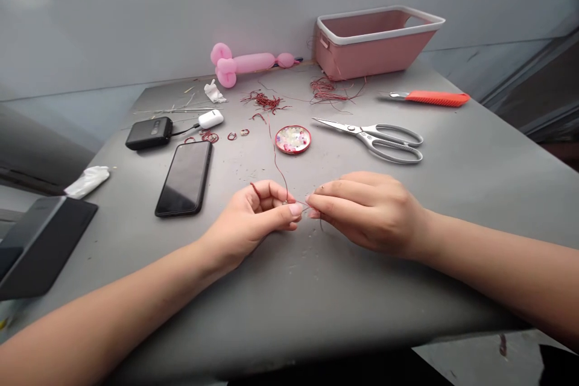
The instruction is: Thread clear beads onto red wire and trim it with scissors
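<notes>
Between thumb and fingers, my left hand (253,217) pinches a thin dark red wire (277,160), whose free end rises toward the back of the table. A short stretch of the same wire runs across to my right hand (371,211), where thumb and fingertips are closed on it. Something small sits at the left fingertips, too small to name. A dark red ring circles a left finger. Just beyond my hands lies a round red-rimmed lid (293,140) holding pale and pink beads. Steel scissors (371,137) rest to its right, closed.
Cut red wire pieces (266,101), a wire coil (329,90) and small wire rings (231,136) lie farther back. Around them are a pink basket (375,57), balloon (253,63), red-handled cutter (436,98), phone (185,178), power bank (149,132), white earbud case (211,119) and dark stand (49,244).
</notes>
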{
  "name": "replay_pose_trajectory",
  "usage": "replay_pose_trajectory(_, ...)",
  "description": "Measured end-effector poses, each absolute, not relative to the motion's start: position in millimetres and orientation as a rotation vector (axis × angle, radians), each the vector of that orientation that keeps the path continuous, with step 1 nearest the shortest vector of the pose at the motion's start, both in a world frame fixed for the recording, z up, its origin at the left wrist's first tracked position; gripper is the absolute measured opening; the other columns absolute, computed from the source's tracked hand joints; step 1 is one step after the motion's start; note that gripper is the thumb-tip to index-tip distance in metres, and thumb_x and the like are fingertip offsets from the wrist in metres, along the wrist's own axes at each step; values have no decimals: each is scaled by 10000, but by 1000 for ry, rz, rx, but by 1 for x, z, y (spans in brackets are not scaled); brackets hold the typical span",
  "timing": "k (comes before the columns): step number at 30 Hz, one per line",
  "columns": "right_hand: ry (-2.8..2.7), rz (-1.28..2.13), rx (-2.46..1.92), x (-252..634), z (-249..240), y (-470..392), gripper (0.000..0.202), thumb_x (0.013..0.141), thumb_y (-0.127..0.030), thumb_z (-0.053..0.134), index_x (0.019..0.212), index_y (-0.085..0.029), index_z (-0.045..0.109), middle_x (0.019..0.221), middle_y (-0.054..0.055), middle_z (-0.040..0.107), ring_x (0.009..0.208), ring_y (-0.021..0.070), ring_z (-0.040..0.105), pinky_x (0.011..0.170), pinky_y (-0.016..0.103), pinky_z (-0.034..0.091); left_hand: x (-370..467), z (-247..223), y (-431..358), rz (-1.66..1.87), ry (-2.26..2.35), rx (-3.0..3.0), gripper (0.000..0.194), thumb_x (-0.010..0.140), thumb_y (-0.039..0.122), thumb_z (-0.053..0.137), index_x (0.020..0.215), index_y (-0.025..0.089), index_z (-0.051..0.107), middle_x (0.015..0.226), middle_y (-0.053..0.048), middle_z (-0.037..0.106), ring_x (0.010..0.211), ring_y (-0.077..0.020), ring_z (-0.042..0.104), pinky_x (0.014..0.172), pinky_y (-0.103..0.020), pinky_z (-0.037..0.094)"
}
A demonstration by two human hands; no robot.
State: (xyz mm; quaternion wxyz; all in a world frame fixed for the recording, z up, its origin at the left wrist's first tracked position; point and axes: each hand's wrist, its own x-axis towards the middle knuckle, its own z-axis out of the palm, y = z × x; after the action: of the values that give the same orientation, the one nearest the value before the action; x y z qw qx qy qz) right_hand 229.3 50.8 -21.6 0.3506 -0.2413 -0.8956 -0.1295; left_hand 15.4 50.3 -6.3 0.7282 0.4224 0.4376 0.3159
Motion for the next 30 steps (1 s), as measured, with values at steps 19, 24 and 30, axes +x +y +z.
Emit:
replay_pose_trajectory(19,-1993,873,-1196,223,-14,43,158,893,-306,597,836,-194,693,694,-2,699,596,111,628,566,222,490,15,-10,52,725,946,970,277,727,214,819,787,155,554,719,58,648,662,-62,636,701,-211,513)
replay_pose_trajectory(24,-1755,1448,-1291,224,-8,49,290,864,-457,593,829,-177,659,741,14,665,609,108,594,602,247,491,16,-9,51,729,942,1030,271,738,205,805,760,155,539,713,59,626,665,-62,617,687,-208,495)
replay_pose_trajectory(30,-1644,1653,-1226,222,-7,49,322,812,-472,674,743,-169,589,682,-20,586,577,85,520,576,232,430,17,-9,49,730,920,1070,272,733,210,803,751,152,538,735,47,641,672,-63,604,680,-207,482)
